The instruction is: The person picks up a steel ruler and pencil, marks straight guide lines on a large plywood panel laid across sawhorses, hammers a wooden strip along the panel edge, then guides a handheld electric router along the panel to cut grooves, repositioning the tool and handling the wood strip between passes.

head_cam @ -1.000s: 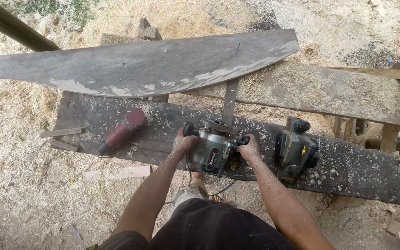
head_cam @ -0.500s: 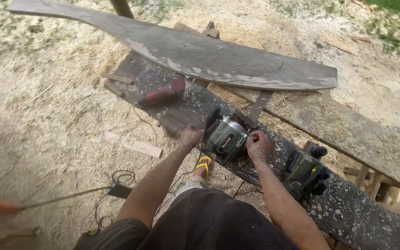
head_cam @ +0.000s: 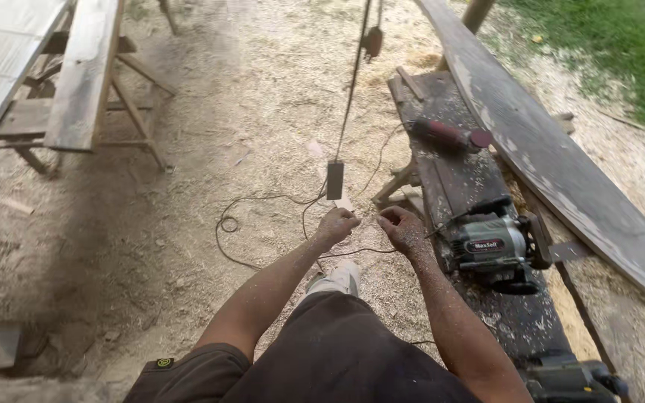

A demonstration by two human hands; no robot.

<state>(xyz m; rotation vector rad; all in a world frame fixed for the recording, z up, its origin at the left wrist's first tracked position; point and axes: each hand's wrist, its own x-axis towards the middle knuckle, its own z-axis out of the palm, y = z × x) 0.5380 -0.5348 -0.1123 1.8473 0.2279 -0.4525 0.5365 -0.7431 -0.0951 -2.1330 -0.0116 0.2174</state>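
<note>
Gripping a thin black cord [head_cam: 278, 200], both hands [head_cam: 335, 225] [head_cam: 402, 228] hide its ends.

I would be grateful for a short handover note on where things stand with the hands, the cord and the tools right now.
Left hand: closed on the thin black power cord, in front of the body.
Right hand: pinching the same cord close to the grey power tool.
The grey tool rests unheld on the dark workbench; a red tool lies further along it. A black socket block hangs from a line just beyond the hands.
The cord loops over the sawdust ground; whether it is plugged in cannot be told.
</note>
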